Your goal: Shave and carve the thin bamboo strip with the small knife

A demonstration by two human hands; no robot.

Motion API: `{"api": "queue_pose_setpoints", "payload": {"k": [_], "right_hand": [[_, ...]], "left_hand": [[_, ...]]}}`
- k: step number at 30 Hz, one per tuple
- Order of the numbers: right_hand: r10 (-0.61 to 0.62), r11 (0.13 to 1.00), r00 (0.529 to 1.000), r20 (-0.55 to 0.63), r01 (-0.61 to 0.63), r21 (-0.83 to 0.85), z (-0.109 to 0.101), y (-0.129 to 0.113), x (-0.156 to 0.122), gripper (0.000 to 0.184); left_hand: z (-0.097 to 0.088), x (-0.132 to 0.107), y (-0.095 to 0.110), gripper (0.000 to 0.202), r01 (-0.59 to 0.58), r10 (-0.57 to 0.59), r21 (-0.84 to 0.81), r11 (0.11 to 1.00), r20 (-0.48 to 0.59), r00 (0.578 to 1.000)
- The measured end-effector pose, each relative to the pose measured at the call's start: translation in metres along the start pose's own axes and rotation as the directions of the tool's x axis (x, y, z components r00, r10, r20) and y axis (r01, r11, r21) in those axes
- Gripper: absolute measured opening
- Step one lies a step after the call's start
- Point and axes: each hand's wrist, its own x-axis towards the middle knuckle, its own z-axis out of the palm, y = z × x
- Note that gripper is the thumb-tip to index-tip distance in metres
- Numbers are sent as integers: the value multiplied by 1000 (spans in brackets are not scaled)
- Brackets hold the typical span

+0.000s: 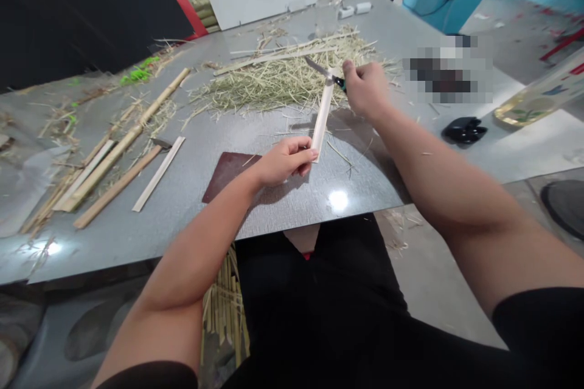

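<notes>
Between the thumb and fingers of my left hand [292, 160] is the near end of a pale bamboo strip [323, 114], slanting up and away over the table. My right hand [366, 86] is closed round the dark handle of a knife [318, 67], its blade pointing left across the strip's far end. Behind the blade lies a heap of thin bamboo shavings [269, 82]. A dark red-brown flat piece [230, 173] rests on the tabletop, partly covered by my left forearm.
On the grey table [191, 219], a hammer [121, 185], another pale strip [159, 175] and a bamboo pole [132, 137] lie at left. A clear jar [327, 9] stands at the back. A black object [464, 130] sits at right. The table's front edge runs before my lap.
</notes>
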Motion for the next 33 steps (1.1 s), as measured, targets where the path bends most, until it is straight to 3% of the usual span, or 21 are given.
{"api": "queue_pose_setpoints", "payload": {"k": [6, 11, 14, 19, 26, 33], "right_hand": [[-119, 992, 984, 132, 113, 57, 1, -21, -28, 70], [-188, 980, 935, 300, 200, -12, 1, -37, -50, 77], [-197, 974, 914, 355, 223, -34, -2, -43, -55, 77], [-224, 962, 910, 349, 265, -73, -8, -49, -60, 76], [-258, 944, 880, 399, 317, -89, -4, -49, -62, 78], [-183, 963, 925, 333, 236, -128, -4, -47, -58, 79]], "left_hand": [[2, 6, -5, 19, -21, 3, -62, 998, -280, 960], [0, 11, -15, 19, -34, 33, 5, 999, -365, 931], [-1, 12, -19, 16, -37, 49, 39, 999, -389, 920], [-2, 12, -20, 17, -60, 92, 89, 994, -415, 905], [-6, 14, -32, 17, -96, 161, 181, 979, -389, 907], [-8, 9, -29, 18, -41, 168, 337, 941, -358, 919]]}}
